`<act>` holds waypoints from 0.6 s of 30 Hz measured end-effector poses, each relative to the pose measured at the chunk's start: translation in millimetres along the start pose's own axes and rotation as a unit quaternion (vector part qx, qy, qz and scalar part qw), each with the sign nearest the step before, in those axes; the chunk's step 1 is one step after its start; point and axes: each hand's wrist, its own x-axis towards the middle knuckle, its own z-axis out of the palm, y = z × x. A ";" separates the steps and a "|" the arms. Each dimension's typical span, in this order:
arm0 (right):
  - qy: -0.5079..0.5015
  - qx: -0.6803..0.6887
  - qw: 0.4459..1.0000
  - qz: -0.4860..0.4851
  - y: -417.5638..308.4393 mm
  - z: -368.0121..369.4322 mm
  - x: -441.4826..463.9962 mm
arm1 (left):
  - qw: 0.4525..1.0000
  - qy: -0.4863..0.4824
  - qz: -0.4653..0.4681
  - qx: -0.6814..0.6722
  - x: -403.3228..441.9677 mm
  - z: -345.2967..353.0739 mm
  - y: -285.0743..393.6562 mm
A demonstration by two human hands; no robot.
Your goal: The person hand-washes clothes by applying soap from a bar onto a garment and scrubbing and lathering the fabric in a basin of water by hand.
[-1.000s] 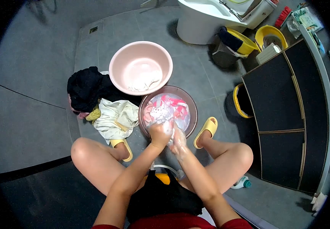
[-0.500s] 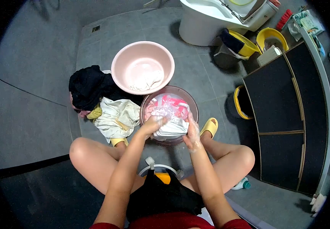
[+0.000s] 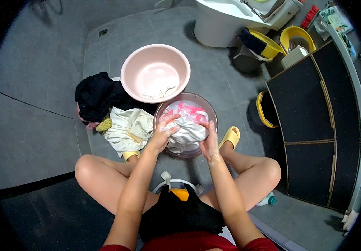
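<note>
Between my two hands hangs a wet white cloth [image 3: 187,133], bunched up over a brownish-pink basin [image 3: 212,109]. My left hand [image 3: 163,133] grips its left side, with suds on the fingers. On the right side my right hand [image 3: 208,141] holds the cloth's other edge, with foam down to the wrist. Below and behind the cloth, a pink and white garment [image 3: 193,112] lies in sudsy water in the basin. What kind of garment the white cloth is, I cannot tell.
A larger pale pink basin [image 3: 132,58] with a little white fabric inside stands just beyond. Black clothes [image 3: 99,94] and a white garment [image 3: 130,127] lie heaped at left. Bins [image 3: 265,109], a toilet [image 3: 218,29] and a dark cabinet [image 3: 303,113] stand at right.
The white cloth has been lifted slightly and bunched differently between my hands. My left hand has moved a little up and left, its fingers now clearer. The basins have stayed put.
</note>
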 end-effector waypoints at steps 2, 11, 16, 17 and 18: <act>-0.066 -0.053 0.990 0.110 9.6 1.5 -3.7 | 1.000 0.016 0.000 -0.001 4.2 -3.7 -6.7; 0.062 -0.164 0.981 -0.084 -5.8 -15.9 19.6 | 0.926 0.131 -0.019 0.353 13.4 -66.1 -96.1; 0.027 -0.065 0.988 -0.136 -34.0 -0.5 4.8 | 0.838 0.130 -0.162 0.505 -3.1 -79.5 -144.4; 0.022 -0.045 0.989 -0.137 -37.7 -1.8 3.5 | 0.860 0.124 -0.190 0.458 2.5 -79.7 -143.1; 0.018 -0.023 0.990 -0.138 -41.6 -3.7 2.0 | 0.846 0.117 -0.191 0.484 8.5 -77.5 -143.1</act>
